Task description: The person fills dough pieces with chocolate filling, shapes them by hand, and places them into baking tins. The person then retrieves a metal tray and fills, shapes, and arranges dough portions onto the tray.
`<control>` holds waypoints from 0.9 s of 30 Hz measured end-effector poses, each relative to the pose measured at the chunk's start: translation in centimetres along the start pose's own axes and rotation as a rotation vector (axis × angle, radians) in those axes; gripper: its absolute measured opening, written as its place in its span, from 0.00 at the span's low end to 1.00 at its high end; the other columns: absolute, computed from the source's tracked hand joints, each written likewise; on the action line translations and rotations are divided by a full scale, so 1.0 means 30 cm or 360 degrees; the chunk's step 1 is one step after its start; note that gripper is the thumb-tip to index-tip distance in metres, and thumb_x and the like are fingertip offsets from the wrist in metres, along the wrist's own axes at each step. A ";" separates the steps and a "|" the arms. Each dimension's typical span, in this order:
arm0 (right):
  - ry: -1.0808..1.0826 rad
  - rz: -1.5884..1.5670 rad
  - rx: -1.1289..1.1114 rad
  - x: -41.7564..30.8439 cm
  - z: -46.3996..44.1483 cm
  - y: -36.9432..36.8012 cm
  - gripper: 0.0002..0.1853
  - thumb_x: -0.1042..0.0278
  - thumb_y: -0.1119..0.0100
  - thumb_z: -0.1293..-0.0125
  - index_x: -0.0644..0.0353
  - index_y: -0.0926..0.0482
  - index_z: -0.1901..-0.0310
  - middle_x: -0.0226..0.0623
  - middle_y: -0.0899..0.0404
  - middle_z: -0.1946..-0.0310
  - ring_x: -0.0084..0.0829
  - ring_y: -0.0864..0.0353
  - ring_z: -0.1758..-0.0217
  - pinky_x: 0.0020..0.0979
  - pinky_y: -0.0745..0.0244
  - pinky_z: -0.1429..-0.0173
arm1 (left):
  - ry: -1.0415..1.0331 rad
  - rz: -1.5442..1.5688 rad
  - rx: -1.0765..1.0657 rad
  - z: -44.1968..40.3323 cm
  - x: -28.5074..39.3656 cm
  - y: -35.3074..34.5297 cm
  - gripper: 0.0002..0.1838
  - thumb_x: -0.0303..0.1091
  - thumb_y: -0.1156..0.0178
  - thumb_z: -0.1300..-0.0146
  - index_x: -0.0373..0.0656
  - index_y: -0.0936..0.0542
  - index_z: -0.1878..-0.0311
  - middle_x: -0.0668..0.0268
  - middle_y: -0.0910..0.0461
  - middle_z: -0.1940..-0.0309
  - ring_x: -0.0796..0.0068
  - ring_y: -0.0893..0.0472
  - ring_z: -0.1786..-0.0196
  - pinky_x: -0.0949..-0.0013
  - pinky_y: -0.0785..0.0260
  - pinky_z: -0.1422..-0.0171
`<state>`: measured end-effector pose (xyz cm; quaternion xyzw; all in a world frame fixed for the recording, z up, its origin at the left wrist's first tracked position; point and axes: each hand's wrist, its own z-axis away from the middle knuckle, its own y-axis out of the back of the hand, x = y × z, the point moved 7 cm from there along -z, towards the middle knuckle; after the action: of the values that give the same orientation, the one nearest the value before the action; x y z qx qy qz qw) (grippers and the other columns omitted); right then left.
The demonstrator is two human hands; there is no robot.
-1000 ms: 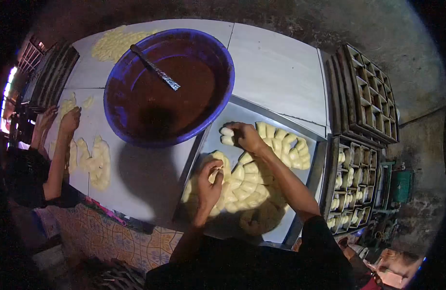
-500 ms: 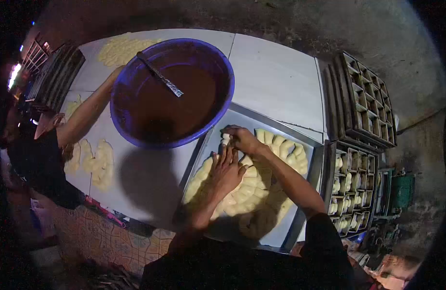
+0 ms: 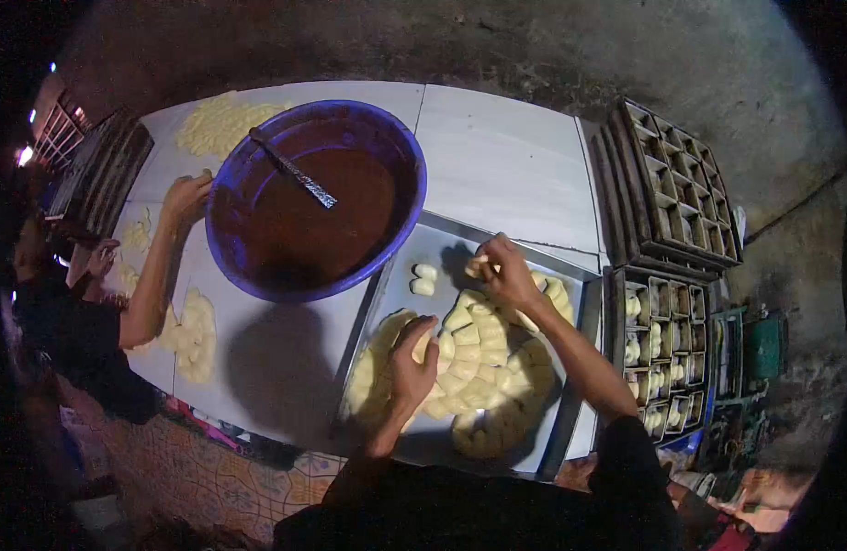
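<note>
A metal tray (image 3: 584, 292) holds many pale dough pieces (image 3: 474, 335), packed side by side in curved rows. Apart from these rows, a small pair of dough pieces (image 3: 423, 279) lies near the tray's upper left. My right hand (image 3: 506, 273) is above the far side of the tray, its fingers pinched on a dough piece (image 3: 479, 266) that is partly hidden. My left hand (image 3: 412, 365) hovers over or rests on the dough at the left; I cannot tell which. Its thumb stands apart from the fingers, and nothing shows in it.
A blue basin (image 3: 414, 225) of brown contents, with a brush (image 3: 299, 172) across it, stands beyond the tray. Divided metal moulds (image 3: 681, 184) are stacked at the right; lower moulds (image 3: 662, 354) hold dough. A co-worker's arm (image 3: 152, 285) reaches in at left near flattened dough (image 3: 196, 338).
My hands have parted: the right went rightward to a dough piece, the left drew back toward me. A pair of dough pieces is now uncovered. The co-worker's hand shows beside the basin.
</note>
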<state>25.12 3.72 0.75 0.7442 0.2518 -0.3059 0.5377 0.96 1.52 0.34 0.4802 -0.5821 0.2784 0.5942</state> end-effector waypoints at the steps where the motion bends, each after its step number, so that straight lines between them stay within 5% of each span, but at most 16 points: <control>1: -0.0213 -0.0376 0.0130 -0.135 -0.001 0.062 0.10 0.75 0.39 0.41 0.66 0.24 0.57 0.43 0.31 0.61 0.40 0.27 0.57 0.35 0.26 0.53 | 0.0025 0.0166 0.0079 0.012 -0.015 0.005 0.15 0.21 0.46 0.38 0.36 0.21 0.49 0.57 0.19 0.49 0.64 0.23 0.42 0.64 0.34 0.37; 5: 0.0040 -0.0732 0.0182 -0.397 0.132 0.097 0.19 0.70 0.30 0.44 0.59 0.20 0.50 0.38 0.32 0.46 0.31 0.31 0.38 0.26 0.28 0.46 | -0.0144 0.0789 0.0015 0.022 0.114 0.031 0.21 0.30 0.49 0.29 0.36 0.31 0.34 0.56 0.28 0.39 0.65 0.28 0.37 0.65 0.36 0.35; 9: -0.0219 -0.0645 0.0364 -0.503 0.334 -0.008 0.14 0.74 0.34 0.43 0.62 0.18 0.53 0.39 0.26 0.54 0.30 0.24 0.53 0.26 0.28 0.54 | -0.0230 0.0603 -0.0027 0.076 0.240 0.051 0.17 0.35 0.42 0.31 0.35 0.22 0.44 0.58 0.25 0.43 0.70 0.26 0.42 0.71 0.34 0.41; 11: -0.0337 -0.0717 0.0466 -0.542 0.393 -0.025 0.11 0.75 0.37 0.40 0.66 0.18 0.56 0.41 0.23 0.64 0.31 0.23 0.58 0.30 0.28 0.56 | 0.0010 0.0633 0.0088 0.139 0.180 0.043 0.13 0.28 0.38 0.36 0.33 0.19 0.50 0.59 0.20 0.51 0.76 0.22 0.52 0.74 0.30 0.50; 12: -0.0189 -0.0475 0.0352 -0.542 0.401 -0.038 0.09 0.74 0.40 0.37 0.66 0.18 0.56 0.42 0.24 0.61 0.31 0.24 0.55 0.29 0.29 0.52 | 0.0084 0.0662 0.0183 0.164 0.154 0.045 0.12 0.26 0.36 0.38 0.32 0.18 0.53 0.59 0.19 0.54 0.77 0.21 0.56 0.75 0.29 0.53; 14: -0.0176 -0.0849 0.0271 -0.510 0.387 -0.060 0.15 0.62 0.46 0.29 0.66 0.18 0.53 0.37 0.28 0.56 0.27 0.27 0.56 0.27 0.34 0.57 | 0.0184 0.0580 0.0176 0.179 0.147 0.055 0.10 0.23 0.33 0.43 0.31 0.17 0.57 0.62 0.18 0.61 0.79 0.20 0.62 0.76 0.28 0.58; 16: 0.0122 -0.0753 0.0223 -0.572 0.395 -0.010 0.31 0.39 0.52 0.31 0.64 0.21 0.48 0.42 0.31 0.49 0.35 0.30 0.46 0.33 0.35 0.47 | 0.0327 0.0600 0.0001 0.190 0.153 0.035 0.05 0.22 0.33 0.43 0.33 0.17 0.64 0.65 0.18 0.66 0.80 0.20 0.64 0.74 0.26 0.61; 18: 0.0249 -0.0833 0.0032 -0.600 0.433 -0.102 0.31 0.39 0.46 0.35 0.62 0.23 0.46 0.42 0.32 0.45 0.37 0.32 0.40 0.35 0.37 0.39 | 0.0777 0.2090 -0.0161 0.216 0.091 -0.052 0.07 0.25 0.36 0.40 0.36 0.18 0.59 0.65 0.18 0.65 0.76 0.18 0.63 0.71 0.25 0.61; 19: 0.0164 -0.0778 -0.0040 -0.575 0.434 -0.130 0.32 0.40 0.39 0.40 0.61 0.25 0.46 0.42 0.33 0.42 0.37 0.35 0.36 0.36 0.40 0.33 | 0.1131 0.2298 -0.0243 0.241 0.086 -0.079 0.13 0.35 0.38 0.37 0.38 0.21 0.52 0.64 0.18 0.61 0.72 0.18 0.59 0.70 0.25 0.57; 22: -0.0014 -0.1068 -0.0074 -0.523 0.417 -0.138 0.40 0.42 0.32 0.46 0.59 0.30 0.38 0.40 0.35 0.39 0.35 0.36 0.35 0.37 0.40 0.33 | 0.1063 0.2797 -0.0391 0.244 0.110 -0.086 0.29 0.49 0.40 0.37 0.35 0.28 0.41 0.60 0.21 0.50 0.68 0.21 0.50 0.65 0.28 0.45; 24: -0.0307 -0.1609 -0.0357 -0.474 0.421 -0.155 0.64 0.32 0.31 0.53 0.54 0.60 0.24 0.36 0.43 0.31 0.34 0.42 0.29 0.38 0.41 0.31 | 0.0483 0.2944 -0.1086 0.156 0.253 -0.043 0.56 0.72 0.42 0.47 0.31 0.42 0.30 0.53 0.32 0.36 0.61 0.30 0.36 0.54 0.40 0.30; 26: -0.0165 -0.1614 -0.0056 -0.386 0.385 -0.151 0.69 0.27 0.31 0.57 0.52 0.64 0.24 0.35 0.48 0.29 0.34 0.45 0.27 0.38 0.38 0.34 | 0.0221 0.2403 -0.1106 0.024 0.293 0.004 0.55 0.75 0.46 0.46 0.30 0.37 0.33 0.54 0.27 0.40 0.61 0.26 0.40 0.56 0.35 0.34; 27: -0.0255 -0.1697 -0.0082 -0.408 0.372 -0.136 0.70 0.25 0.31 0.60 0.47 0.64 0.24 0.34 0.50 0.28 0.34 0.44 0.28 0.37 0.34 0.38 | 0.0295 0.2117 -0.0765 -0.095 0.204 0.029 0.51 0.73 0.48 0.43 0.30 0.34 0.36 0.54 0.25 0.43 0.61 0.24 0.43 0.57 0.33 0.37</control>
<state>11.79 -6.28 4.37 0.4739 0.5603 -0.5861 0.3434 2.41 3.03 6.82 -0.1468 -0.7441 0.4855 0.4348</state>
